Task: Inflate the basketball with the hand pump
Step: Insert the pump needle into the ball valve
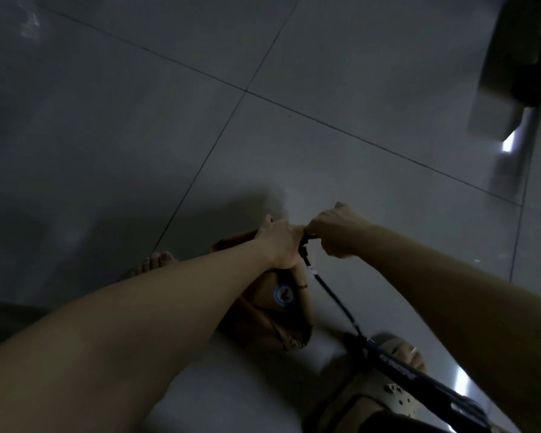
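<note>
Basketball [263,323]: brown, slack and dented, lying on the floor near the middle of the view, between the person's feet. A round blue mark [283,293] shows on its upper side.

Left hand [278,242]: on the far top of the basketball, fingers curled down over the edge and gripping it. The fingertips are hidden behind the ball.

Right hand [334,232]: just right of the left hand and touching it, fingers bent together and pinching the far end of the hose at the top of the ball. The needle itself cannot be made out.

Hose [328,295]: thin, black, running from the right hand down and to the near right, along the ball's right side, to the pump.

Pump [419,376]: black tube with pale lettering, lying slantwise at the near right, partly under the right forearm.

Left foot [156,260]: bare toes showing left of the ball, beyond the left forearm.

Right foot [400,351]: in a pale sandal, right of the ball, under the pump.

Floor [169,120]: large grey glossy tiles with dark joints.

Dark object [519,57]: far right corner, blurred; kind cannot be told.
</note>
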A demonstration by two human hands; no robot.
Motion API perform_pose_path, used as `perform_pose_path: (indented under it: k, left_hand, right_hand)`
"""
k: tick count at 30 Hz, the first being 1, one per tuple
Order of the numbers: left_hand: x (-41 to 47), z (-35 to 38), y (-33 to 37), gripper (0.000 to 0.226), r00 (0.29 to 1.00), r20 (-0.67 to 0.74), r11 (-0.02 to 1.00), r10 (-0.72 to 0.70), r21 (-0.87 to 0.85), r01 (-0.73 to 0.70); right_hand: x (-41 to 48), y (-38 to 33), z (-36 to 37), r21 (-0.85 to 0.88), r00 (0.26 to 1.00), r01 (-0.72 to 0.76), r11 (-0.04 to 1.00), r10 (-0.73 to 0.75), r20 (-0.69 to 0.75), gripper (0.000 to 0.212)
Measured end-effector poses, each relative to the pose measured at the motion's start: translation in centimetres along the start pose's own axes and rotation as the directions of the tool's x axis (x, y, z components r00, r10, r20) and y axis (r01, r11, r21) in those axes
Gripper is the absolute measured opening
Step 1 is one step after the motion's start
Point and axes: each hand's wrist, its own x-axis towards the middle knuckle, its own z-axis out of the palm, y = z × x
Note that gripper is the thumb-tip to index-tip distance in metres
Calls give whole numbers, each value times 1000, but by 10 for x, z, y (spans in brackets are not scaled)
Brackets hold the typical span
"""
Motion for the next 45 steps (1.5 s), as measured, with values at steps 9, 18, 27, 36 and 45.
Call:
perform_pose_path:
  k: [9,18,27,36,45]
  left_hand:
    - [-11,-22,-31,75,998,61,973,1,-232,13]
    - [-26,-6,-58,29,985,-144,973,91,-199,-119]
    - [-22,1,-66,31,989,-108,962,98,-246,-122]
    - [-17,4,-50,34,991,-100,958,94,-262,-117]
    - [-14,5,-52,33,991,-99,955,92,-273,-116]
  right_hand:
    - [-4,-20,9,917,888,-373,142,340,309,34]
    - [-8,-39,44,846,826,-220,485,554,-103,71]
    - [4,-37,48,769,860,-244,591,498,-111,76]
    - [18,-13,38,562,954,-166,810,276,-116,47]
    - [18,-18,43,595,955,-139,792,266,-131,46]
